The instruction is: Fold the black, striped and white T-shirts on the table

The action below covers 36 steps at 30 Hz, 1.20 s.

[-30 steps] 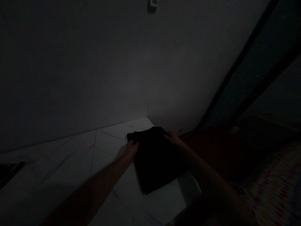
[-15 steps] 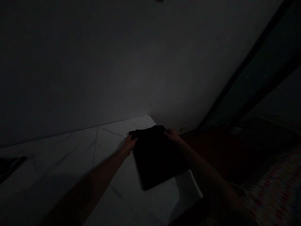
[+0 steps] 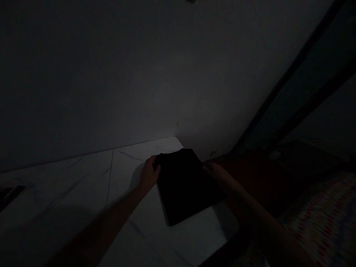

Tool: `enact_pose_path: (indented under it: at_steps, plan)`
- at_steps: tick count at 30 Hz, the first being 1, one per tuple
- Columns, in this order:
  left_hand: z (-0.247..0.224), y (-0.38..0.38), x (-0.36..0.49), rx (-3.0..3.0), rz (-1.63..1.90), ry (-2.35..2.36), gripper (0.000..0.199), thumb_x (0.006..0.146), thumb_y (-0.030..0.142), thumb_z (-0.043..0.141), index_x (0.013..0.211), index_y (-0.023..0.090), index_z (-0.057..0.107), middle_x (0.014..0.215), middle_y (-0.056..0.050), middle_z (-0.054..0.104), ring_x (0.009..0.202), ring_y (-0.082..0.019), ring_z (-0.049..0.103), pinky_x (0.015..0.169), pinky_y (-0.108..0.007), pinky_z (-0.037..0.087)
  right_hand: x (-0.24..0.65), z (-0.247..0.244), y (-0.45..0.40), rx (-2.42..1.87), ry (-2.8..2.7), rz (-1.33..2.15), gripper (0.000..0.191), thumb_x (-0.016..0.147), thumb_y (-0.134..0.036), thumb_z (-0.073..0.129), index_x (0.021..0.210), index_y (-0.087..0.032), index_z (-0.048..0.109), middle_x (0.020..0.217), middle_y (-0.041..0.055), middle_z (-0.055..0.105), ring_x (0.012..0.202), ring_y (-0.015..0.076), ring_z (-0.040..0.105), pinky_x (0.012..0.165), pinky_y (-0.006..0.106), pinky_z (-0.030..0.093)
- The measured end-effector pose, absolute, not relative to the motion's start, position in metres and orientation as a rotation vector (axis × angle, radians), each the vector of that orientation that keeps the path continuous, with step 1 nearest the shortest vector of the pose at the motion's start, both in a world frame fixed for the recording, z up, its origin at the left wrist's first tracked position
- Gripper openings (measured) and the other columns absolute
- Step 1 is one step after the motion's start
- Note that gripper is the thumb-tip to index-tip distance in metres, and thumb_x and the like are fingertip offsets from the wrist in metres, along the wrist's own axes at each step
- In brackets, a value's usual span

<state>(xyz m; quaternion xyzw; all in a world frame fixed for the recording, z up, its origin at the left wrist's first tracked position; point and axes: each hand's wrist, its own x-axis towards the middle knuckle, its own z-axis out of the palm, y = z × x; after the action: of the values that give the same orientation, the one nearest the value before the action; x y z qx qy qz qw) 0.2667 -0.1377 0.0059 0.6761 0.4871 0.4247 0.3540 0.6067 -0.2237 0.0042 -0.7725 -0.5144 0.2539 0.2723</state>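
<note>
A folded black shirt (image 3: 186, 189) lies on the corner of a white marble-patterned table (image 3: 125, 218), its far edge dipping like a neckline. My left hand (image 3: 148, 173) is closed on its far left corner, thumb on top and fingers at the side. At the right edge, my right hand (image 3: 217, 172) pinches the shirt a little below the far right corner. Dim light hides the folds and most of the fingers under the edges.
A pale wall (image 3: 133, 81) rises behind the table. On the left lies a dark object (image 3: 11, 194), too dim to name. Patterned fabric (image 3: 328, 222) is at the lower right, beyond a dark reddish floor (image 3: 256, 174).
My right hand has slid from the far right corner down along the shirt's right edge. My left hand has shifted slightly left and wraps the left side more.
</note>
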Motion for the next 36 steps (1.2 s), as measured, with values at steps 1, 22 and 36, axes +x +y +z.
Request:
enact_pose_path:
  at_steps: [1,22,36]
  plan:
    - [0.006,-0.157,0.262,1.924,1.022,1.175,0.035,0.084,0.020,0.065,0.119,0.022,0.064,0.121,-0.010,0.065,0.115,-0.026,0.060,0.102,-0.038,0.046,0.609,0.005,-0.236,-2.086,-1.416,0.709,0.016,0.084,-0.037,0.072,0.086,-0.021,0.075,0.094,0.0116,0.076,0.091,0.0280,0.070,0.078,0.032,0.049]
    - [0.023,-0.280,0.259,3.044,-0.037,1.030,0.033,0.087,0.001,0.057,0.117,0.013,0.065,0.102,-0.012,0.069,0.093,-0.025,0.067,0.073,-0.036,0.057,0.602,-0.005,-0.268,-2.039,-1.420,0.660,0.029,0.086,-0.036,0.062,0.101,-0.016,0.075,0.101,0.0097,0.077,0.091,0.0251,0.071,0.075,0.030,0.052]
    - [-0.025,-0.302,0.253,3.295,0.255,0.802,0.018,0.083,0.000,0.060,0.092,0.015,0.067,0.085,-0.007,0.067,0.077,-0.022,0.064,0.064,-0.033,0.051,0.602,-0.031,-0.308,-1.975,-1.241,0.585,0.030,0.083,-0.047,0.062,0.091,-0.018,0.067,0.088,0.0087,0.074,0.076,0.0232,0.068,0.064,0.031,0.050]
